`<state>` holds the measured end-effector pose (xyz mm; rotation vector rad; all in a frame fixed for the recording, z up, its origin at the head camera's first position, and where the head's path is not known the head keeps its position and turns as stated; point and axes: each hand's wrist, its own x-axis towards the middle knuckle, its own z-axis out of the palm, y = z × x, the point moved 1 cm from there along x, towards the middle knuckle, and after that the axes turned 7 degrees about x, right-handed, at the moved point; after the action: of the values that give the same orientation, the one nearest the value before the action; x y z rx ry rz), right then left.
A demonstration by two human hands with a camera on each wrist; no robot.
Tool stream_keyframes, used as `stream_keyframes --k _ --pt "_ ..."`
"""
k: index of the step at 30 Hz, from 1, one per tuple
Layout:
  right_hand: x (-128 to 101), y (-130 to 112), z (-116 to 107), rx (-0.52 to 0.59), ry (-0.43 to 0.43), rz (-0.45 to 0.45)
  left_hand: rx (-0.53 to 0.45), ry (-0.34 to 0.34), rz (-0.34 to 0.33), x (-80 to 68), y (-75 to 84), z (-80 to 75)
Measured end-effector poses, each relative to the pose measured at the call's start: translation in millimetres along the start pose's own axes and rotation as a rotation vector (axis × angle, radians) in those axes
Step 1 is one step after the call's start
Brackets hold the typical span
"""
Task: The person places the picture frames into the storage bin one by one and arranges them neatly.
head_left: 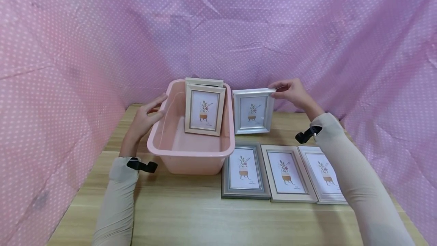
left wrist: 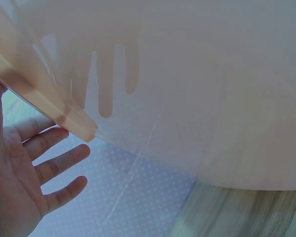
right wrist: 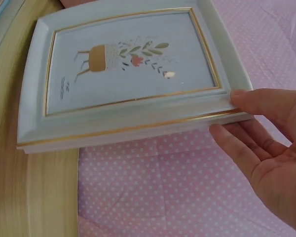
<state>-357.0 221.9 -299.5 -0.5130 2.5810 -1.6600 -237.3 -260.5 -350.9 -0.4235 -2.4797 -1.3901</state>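
In the head view my left hand is at the left rim of a pink plastic basin. Its fingers spread loosely beside the rim in the left wrist view, some touching it. My right hand pinches the upper right corner of a white picture frame, thumb on the front and fingers behind. That frame stands nearly upright, right of the basin; the right wrist view shows gold lines along its border. Inside the basin a cream picture frame leans in front of another pale frame.
A grey picture frame, a cream one and a white one lie side by side on the wooden table, right of the basin. My right forearm partly covers the white one. Pink dotted cloth hangs around the table.
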Motion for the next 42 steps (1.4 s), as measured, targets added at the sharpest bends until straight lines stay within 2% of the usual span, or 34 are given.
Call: stream_keyframes --k 12,17,22,31,36,40,42 --pt "-15 -17 -1 0.027 0.068 -0.009 -0.039 -0.025 -0.018 -0.2 -3.7 2.1" --pt "-22 -29 -7 0.108 0.11 -0.034 -0.032 -0.023 -0.008 0.8 -4.3 3.7" --pt "-22 -49 -15 0.165 0.145 -0.075 -0.017 -0.021 -0.01 0.2 -3.0 2.6" --pt "-18 -90 -22 0.16 0.175 -0.17 -0.011 -0.012 -0.006 -0.9 -1.4 -0.2" --pt "-15 -114 -23 0.233 0.178 -0.245 -0.032 -0.014 0.003 0.2 -1.7 -0.1" --pt "-11 -135 -23 0.299 0.168 -0.299 -0.054 -0.023 0.0 0.7 -4.3 -0.7" --pt "-10 -147 -23 0.319 0.162 -0.316 -0.056 -0.026 -0.005 3.2 -14.5 0.7"
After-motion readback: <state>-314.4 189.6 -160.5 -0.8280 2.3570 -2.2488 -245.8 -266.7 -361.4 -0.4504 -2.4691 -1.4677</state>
